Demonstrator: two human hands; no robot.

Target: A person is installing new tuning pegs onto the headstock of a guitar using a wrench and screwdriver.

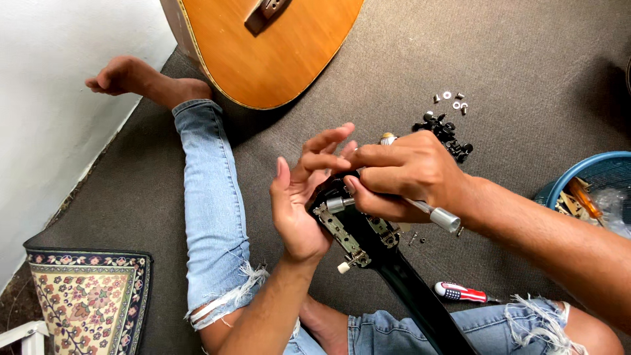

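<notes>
A black guitar headstock (358,230) with metal tuner plates lies across my lap, its neck (420,302) running down to the right. My left hand (303,197) cups the headstock from the left, fingers spread against its top. My right hand (404,172) grips a silver metal tool (439,215) pressed onto a tuner post at the headstock's upper edge. A white tuner knob (343,267) sticks out on the lower left.
An acoustic guitar body (263,46) lies at the top. Small washers and nuts (452,100) and black parts (450,135) sit on the brown carpet. A striped screwdriver (460,292) lies by my knee. Blue basket (578,172) at right, patterned rug (85,299) lower left.
</notes>
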